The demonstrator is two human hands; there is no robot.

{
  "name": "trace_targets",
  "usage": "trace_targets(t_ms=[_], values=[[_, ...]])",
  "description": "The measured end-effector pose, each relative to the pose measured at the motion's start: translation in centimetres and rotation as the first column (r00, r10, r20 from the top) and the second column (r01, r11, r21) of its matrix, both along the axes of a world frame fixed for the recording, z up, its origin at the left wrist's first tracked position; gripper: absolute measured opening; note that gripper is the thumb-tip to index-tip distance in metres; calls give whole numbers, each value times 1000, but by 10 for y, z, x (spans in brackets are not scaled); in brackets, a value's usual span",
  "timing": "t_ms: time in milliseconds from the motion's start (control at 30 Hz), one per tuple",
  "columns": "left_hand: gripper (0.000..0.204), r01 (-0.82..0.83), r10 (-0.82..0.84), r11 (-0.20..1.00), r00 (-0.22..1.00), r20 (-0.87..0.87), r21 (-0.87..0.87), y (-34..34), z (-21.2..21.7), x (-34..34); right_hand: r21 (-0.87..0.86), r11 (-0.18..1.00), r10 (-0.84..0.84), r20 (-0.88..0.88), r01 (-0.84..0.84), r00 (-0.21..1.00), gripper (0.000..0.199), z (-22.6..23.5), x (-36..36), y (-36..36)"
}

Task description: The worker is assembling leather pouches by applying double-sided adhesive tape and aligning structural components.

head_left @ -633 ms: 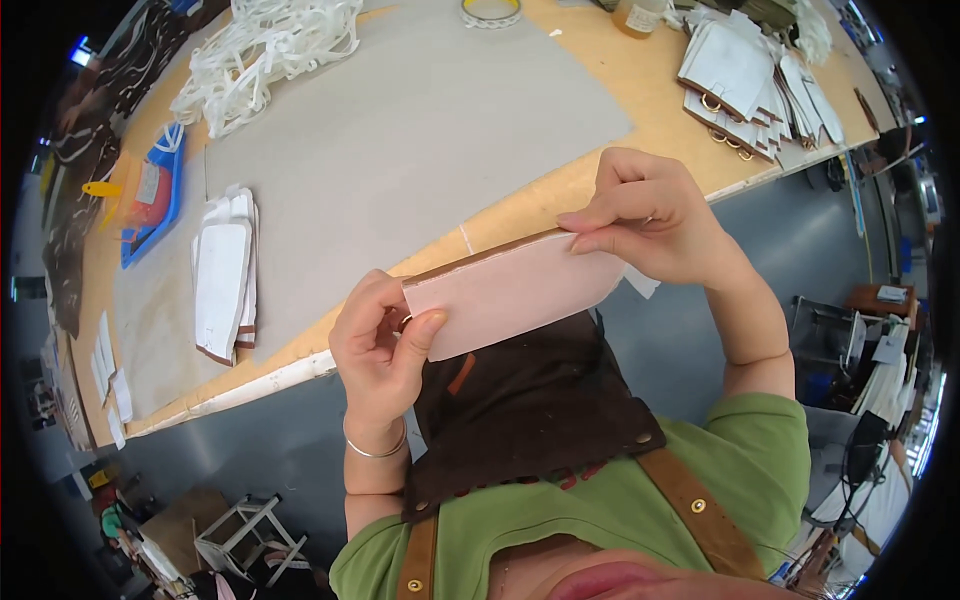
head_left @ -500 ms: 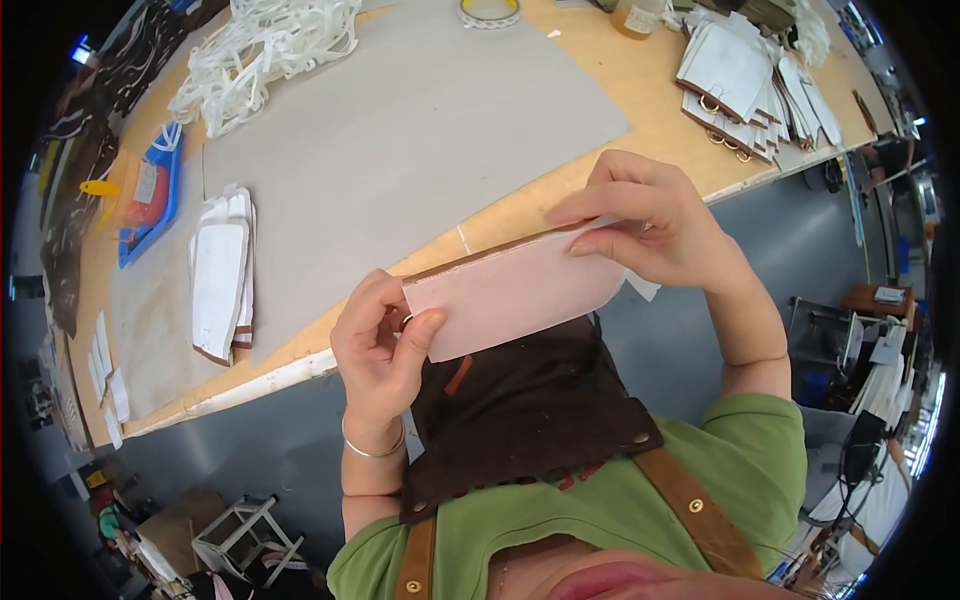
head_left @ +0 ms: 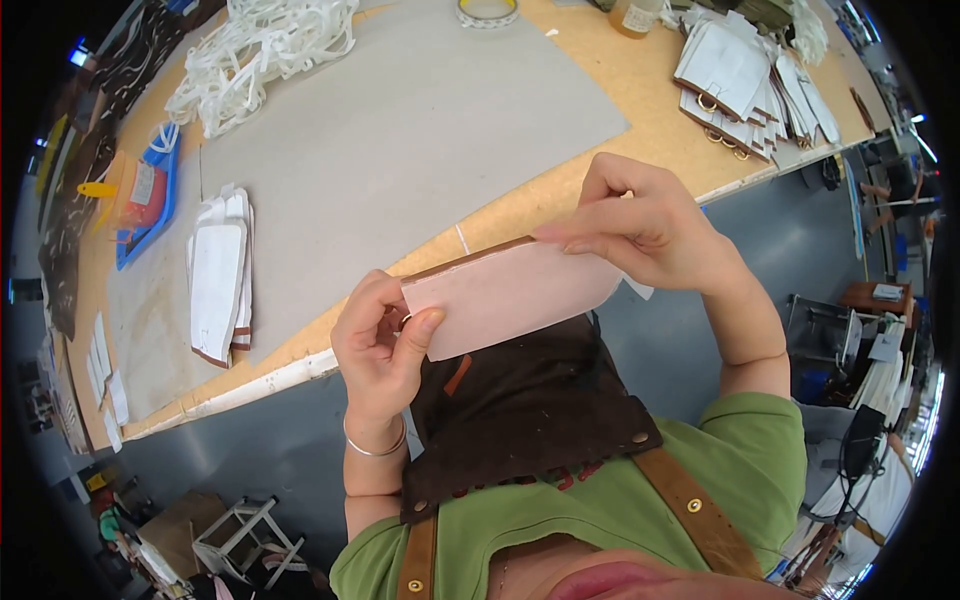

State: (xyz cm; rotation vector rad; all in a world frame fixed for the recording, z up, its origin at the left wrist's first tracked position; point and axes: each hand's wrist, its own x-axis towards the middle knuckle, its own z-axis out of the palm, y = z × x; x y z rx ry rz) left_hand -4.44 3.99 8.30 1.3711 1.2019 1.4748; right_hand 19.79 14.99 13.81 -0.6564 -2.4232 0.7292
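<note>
Both hands are pinching the pale pink leather piece (head_left: 510,298) mid-frame above the bench edge, left hand (head_left: 382,345) gripping its left end, right hand (head_left: 640,225) now slid slightly further onto the top right edge, so it's getting smoothed or checked

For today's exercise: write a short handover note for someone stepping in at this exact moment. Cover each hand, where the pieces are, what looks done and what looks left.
Left hand: pinches the left end of the pale pink piece, thumb on its face.
Right hand: grips the piece's upper right edge with its fingertips.
The piece is held up off the workbench, above the brown apron; a brown edge shows along its top.
A small stack of white pieces lies left on the grey mat; a larger pile sits far right.
Which pile is finished cannot be told.
</note>
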Motion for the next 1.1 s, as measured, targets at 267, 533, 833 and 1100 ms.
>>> trace_targets(t_ms=[267,533,833,1100], values=[[18,19,-20,1000,999,48,12,-2,-2,-6,-211,975,-97,-123,69,988,21,3,16,4],[17,10,-9,1000,997,74,-18,-3,-2,-4,-213,975,-93,-113,68,989,19,3,12,2],[16,5,-4,1000,990,144,-9,-4,-6,-5,-203,974,-129,-154,97,980,20,-1,23,5],[17,29,-24,999,987,160,-30,-1,-5,-1,-195,979,-92,-181,56,979,18,4,15,7]])
